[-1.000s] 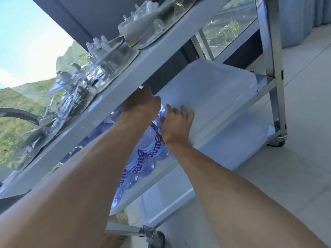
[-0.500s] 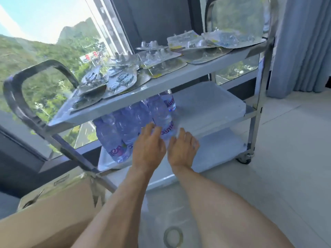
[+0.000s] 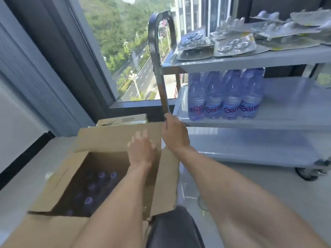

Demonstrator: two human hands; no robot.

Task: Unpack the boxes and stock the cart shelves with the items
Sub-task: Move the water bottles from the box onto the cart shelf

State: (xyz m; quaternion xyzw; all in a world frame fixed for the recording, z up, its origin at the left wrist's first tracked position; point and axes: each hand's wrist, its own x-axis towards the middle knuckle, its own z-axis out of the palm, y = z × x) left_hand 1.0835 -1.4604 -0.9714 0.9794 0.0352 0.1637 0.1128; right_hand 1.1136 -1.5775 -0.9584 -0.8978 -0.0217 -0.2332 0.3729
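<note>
Bottles (image 3: 225, 94) stand shelved at right of frame; more wait in the box (image 3: 53, 178), lower left; left hand (image 3: 141, 151) loose above it, right hand's (image 3: 174, 134) grasp unclear

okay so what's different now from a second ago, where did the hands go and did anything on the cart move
Both hands left the pack of water bottles on the middle shelf and drew back. The left hand now hangs open over the open cardboard box of bottles; the right hand is at the cart's handle post, grip unclear. The pack stays standing on the shelf, the blister packs stay on top.
</note>
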